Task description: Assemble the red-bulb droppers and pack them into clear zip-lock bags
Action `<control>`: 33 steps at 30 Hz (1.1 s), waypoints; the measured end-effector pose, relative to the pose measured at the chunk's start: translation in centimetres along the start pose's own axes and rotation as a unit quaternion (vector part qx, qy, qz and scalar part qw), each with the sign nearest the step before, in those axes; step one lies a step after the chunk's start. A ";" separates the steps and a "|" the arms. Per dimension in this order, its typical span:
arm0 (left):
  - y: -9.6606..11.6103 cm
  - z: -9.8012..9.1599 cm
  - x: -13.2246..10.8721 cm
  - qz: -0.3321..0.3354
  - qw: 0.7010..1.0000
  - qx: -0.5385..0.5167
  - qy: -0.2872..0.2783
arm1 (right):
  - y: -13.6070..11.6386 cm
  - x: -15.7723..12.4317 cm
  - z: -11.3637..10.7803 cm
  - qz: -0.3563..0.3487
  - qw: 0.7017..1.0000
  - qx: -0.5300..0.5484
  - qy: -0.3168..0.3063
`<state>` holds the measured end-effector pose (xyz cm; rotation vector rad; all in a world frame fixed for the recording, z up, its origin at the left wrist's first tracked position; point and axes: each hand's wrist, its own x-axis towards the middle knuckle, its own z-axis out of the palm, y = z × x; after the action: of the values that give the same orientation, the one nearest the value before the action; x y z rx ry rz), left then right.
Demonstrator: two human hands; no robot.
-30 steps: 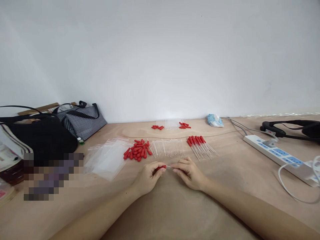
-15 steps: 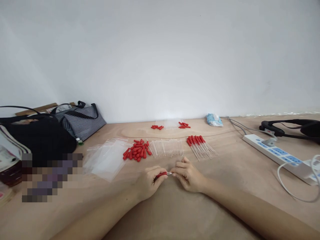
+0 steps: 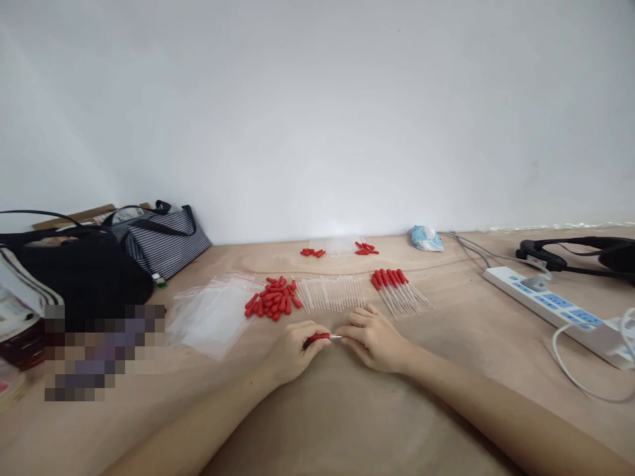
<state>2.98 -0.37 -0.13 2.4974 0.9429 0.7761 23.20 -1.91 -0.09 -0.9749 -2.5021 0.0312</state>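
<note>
My left hand (image 3: 292, 352) is closed on a red rubber dropper bulb (image 3: 319, 337). From the bulb's right end a clear dropper tube (image 3: 336, 337) runs into the pinched fingers of my right hand (image 3: 374, 342), which hide the rest of it. Beyond my left hand lies a pile of red bulbs (image 3: 272, 301). Loose clear tubes (image 3: 331, 293) lie in a row beside that pile. Past my right hand, several droppers with red bulbs fitted (image 3: 393, 277) are laid side by side, their tubes pointing towards me.
Clear zip bags (image 3: 213, 320) overlap on the left, near a black bag (image 3: 74, 277) and a striped bag (image 3: 166, 241). More bulbs (image 3: 366, 249) lie by the wall, with a blue tissue pack (image 3: 425, 238). At right are a power strip (image 3: 555, 307), cables and a black headset (image 3: 570, 254).
Both hands have shifted slightly away from me, still with the bulb and tube between them. The fingers of my right hand lie flatter along the tube. The laid-out parts have stayed put.
</note>
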 end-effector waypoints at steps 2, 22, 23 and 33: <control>-0.5 -0.3 -0.1 -0.001 0.999 0.032 0.023 | 0.7 -0.2 -0.3 0.017 0.999 -0.033 0.003; -1.7 -1.2 -0.1 -0.011 0.996 0.087 0.036 | 9.6 -2.0 -0.5 0.474 0.863 -0.111 0.135; -1.8 -1.2 -0.1 -0.012 0.996 0.087 0.033 | 9.5 -1.9 -0.6 0.466 0.865 -0.119 0.140; -2.5 -2.0 0.2 -0.066 0.955 0.263 0.123 | 6.7 3.1 0.3 0.464 0.874 -0.140 0.027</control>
<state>0.66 1.83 0.28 2.7730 1.5657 0.8993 25.29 5.17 -0.27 -2.1695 -1.7775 -0.0632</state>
